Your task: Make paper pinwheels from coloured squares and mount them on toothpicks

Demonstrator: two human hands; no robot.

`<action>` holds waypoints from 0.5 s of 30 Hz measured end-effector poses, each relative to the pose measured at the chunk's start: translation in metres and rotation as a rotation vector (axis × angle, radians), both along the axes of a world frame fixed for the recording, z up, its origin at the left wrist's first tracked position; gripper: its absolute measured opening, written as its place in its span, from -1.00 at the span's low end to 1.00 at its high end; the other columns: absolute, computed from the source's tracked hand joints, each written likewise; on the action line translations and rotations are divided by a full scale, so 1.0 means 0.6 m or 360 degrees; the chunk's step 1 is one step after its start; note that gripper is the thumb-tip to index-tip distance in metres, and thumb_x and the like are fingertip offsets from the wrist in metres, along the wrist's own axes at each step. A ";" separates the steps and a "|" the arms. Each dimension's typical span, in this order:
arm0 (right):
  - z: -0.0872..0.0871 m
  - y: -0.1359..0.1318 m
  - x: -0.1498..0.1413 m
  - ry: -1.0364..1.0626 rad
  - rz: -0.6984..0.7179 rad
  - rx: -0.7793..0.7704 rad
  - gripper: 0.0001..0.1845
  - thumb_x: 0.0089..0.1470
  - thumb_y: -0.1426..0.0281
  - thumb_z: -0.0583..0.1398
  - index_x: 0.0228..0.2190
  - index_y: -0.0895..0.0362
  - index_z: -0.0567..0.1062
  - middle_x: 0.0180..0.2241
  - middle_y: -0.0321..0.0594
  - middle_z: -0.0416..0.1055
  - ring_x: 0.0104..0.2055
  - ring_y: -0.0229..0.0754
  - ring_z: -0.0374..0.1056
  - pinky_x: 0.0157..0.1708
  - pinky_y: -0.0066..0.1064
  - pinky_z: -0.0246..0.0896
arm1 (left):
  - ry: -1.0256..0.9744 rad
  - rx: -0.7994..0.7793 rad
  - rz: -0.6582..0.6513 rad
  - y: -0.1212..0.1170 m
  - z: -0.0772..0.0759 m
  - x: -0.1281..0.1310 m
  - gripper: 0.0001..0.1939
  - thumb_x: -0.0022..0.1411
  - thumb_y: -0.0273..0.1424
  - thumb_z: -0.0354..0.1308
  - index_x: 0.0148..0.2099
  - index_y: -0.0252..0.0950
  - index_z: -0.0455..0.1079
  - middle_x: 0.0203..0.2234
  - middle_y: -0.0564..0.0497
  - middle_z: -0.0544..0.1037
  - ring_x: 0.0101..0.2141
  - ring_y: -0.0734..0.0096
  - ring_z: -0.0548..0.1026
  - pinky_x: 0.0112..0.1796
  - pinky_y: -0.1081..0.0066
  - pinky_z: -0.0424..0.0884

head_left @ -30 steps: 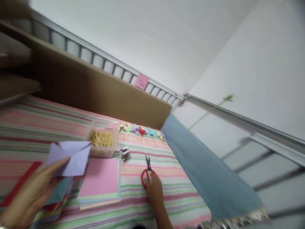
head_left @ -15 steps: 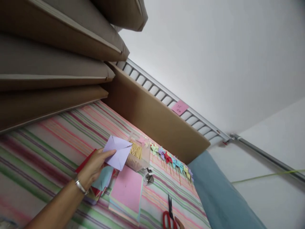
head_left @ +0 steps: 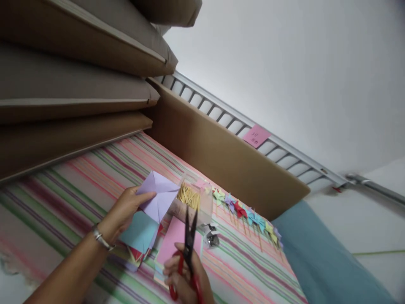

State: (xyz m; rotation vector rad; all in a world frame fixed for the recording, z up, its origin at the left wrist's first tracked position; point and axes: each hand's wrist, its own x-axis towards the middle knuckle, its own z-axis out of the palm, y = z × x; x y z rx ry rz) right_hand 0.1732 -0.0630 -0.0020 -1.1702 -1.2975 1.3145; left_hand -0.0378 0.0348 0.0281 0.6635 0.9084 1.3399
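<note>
My left hand, with a bracelet at the wrist, pinches a lavender paper square between thumb and fingers. Lines run on the square from its corners toward the middle. In my right hand is a pair of red-handled scissors, blades upward and slightly apart, close to the square but not touching it. Under my left hand lies a pile of coloured squares with a light blue sheet on top. A stack of pink paper is partly hidden behind my right hand.
A clear plastic box holds thin wooden sticks. Beside it is a small clear container of metal pieces. Several paper pinwheels on sticks line the striped cloth by a brown board. Brown cushions stand left.
My right hand has brought the scissors up from the lower edge toward the lavender square, and their blades have parted. My left hand still holds the square. The view has shifted slightly.
</note>
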 end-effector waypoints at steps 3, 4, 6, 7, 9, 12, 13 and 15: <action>0.023 0.033 -0.048 -0.0176 0.0233 -0.0025 -0.46 -0.11 0.09 0.25 -0.14 0.15 0.36 -0.38 -0.16 0.43 -0.41 -0.20 0.34 -0.41 -0.40 0.25 | 0.0043 -0.0005 0.0027 0.001 -0.005 -0.012 -0.72 -0.04 -0.32 0.28 -0.28 -0.40 0.47 -0.54 -0.04 0.58 -0.52 0.25 0.51 -0.48 0.39 0.37; 0.026 0.040 -0.054 -0.0200 0.0283 -0.0043 -0.46 -0.07 0.05 0.20 -0.14 0.16 0.36 -0.40 -0.17 0.41 -0.47 -0.25 0.31 -0.48 -0.44 0.22 | 0.0046 -0.0018 0.0031 0.001 -0.007 -0.014 -0.72 -0.04 -0.32 0.28 -0.28 -0.40 0.46 -0.55 -0.04 0.57 -0.52 0.23 0.51 -0.48 0.37 0.38; 0.020 0.046 -0.057 -0.0201 0.0358 -0.0125 -0.43 -0.02 -0.02 0.13 -0.15 0.17 0.35 -0.46 -0.22 0.36 -0.58 -0.33 0.21 -0.62 -0.52 0.11 | 0.0059 -0.0045 0.0059 0.003 -0.010 -0.016 -0.73 -0.06 -0.34 0.29 -0.29 -0.40 0.46 -0.57 -0.03 0.57 -0.53 0.23 0.51 -0.49 0.36 0.38; 0.013 0.047 -0.055 -0.0198 0.0371 -0.0170 -0.42 -0.03 -0.04 0.12 -0.17 0.18 0.35 -0.49 -0.25 0.32 -0.63 -0.37 0.15 -0.67 -0.54 0.05 | 0.0068 -0.0055 0.0081 0.004 -0.012 -0.016 -0.74 -0.06 -0.35 0.30 -0.29 -0.40 0.46 -0.57 -0.03 0.57 -0.54 0.25 0.51 -0.49 0.36 0.39; -0.004 0.045 -0.051 -0.0204 0.0361 -0.0241 -0.40 -0.05 -0.07 0.12 -0.20 0.19 0.36 -0.55 -0.33 0.25 -0.68 -0.42 0.06 -0.72 -0.58 -0.03 | 0.0088 -0.0071 0.0108 0.006 -0.013 -0.013 -0.74 -0.07 -0.36 0.30 -0.30 -0.40 0.46 -0.56 -0.03 0.58 -0.55 0.28 0.50 -0.49 0.38 0.39; -0.021 0.041 -0.047 -0.0253 0.0352 -0.0278 -0.41 -0.07 -0.06 0.14 -0.24 0.19 0.39 -0.62 -0.40 0.17 -0.71 -0.43 -0.01 -0.74 -0.58 -0.10 | 0.0121 -0.0095 0.0102 0.009 -0.014 -0.007 -0.74 -0.06 -0.35 0.30 -0.30 -0.39 0.46 -0.55 -0.03 0.58 -0.56 0.32 0.49 -0.50 0.42 0.38; -0.021 0.040 -0.046 -0.0270 0.0355 -0.0262 -0.43 -0.08 -0.04 0.16 -0.25 0.20 0.41 -0.63 -0.40 0.17 -0.69 -0.42 0.00 -0.72 -0.58 -0.08 | 0.0130 -0.0104 0.0097 0.009 -0.015 -0.004 -0.74 -0.06 -0.35 0.30 -0.29 -0.39 0.46 -0.55 -0.03 0.58 -0.57 0.34 0.49 -0.52 0.43 0.37; -0.015 0.039 -0.045 -0.0304 0.0336 -0.0186 -0.48 -0.09 0.01 0.20 -0.29 0.21 0.45 -0.60 -0.35 0.22 -0.62 -0.38 0.06 -0.64 -0.56 0.01 | 0.0143 -0.0114 0.0095 0.010 -0.016 0.001 -0.74 -0.06 -0.35 0.31 -0.30 -0.38 0.47 -0.58 -0.01 0.57 -0.60 0.36 0.47 -0.54 0.46 0.35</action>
